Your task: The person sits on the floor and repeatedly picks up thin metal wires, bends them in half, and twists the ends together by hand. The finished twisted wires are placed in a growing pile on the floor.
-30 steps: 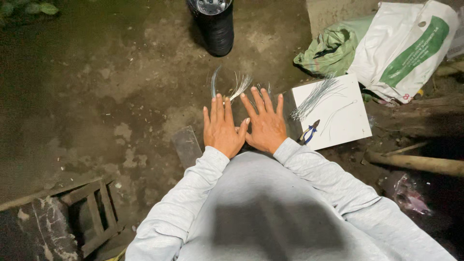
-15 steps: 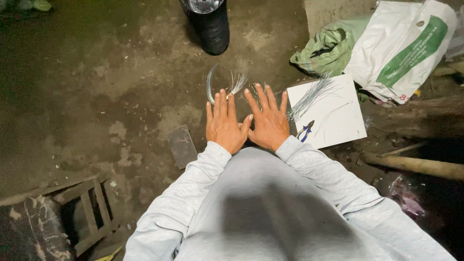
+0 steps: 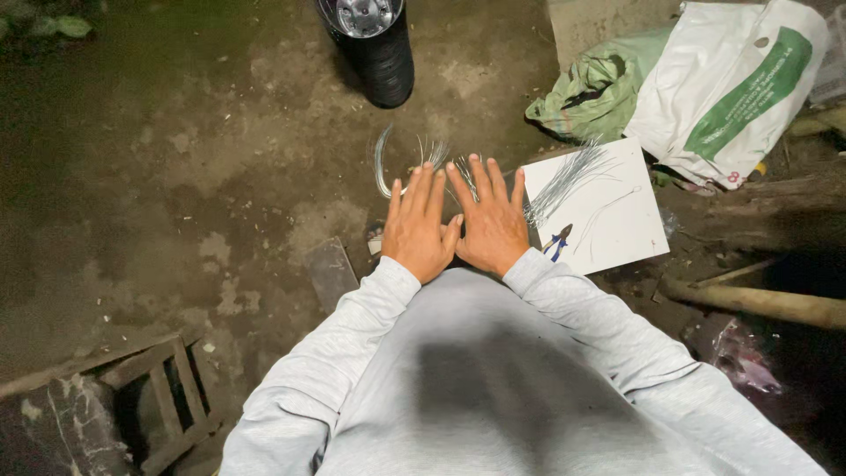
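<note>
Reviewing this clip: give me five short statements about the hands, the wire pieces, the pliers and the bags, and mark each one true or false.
1. Both hands, left hand and right hand, are spread flat with fingers extended. True.
2. The right hand grips the pliers. False: the pliers lie on the white board, beside that hand.
3. A bundle of thin wire pieces lies on the white board. True.
4. The black tyre lies on the white board. False: it stands on the concrete floor, beyond the hands.
5. The white sack lies left of the hands. False: it lies at upper right, next to a green bag.
</note>
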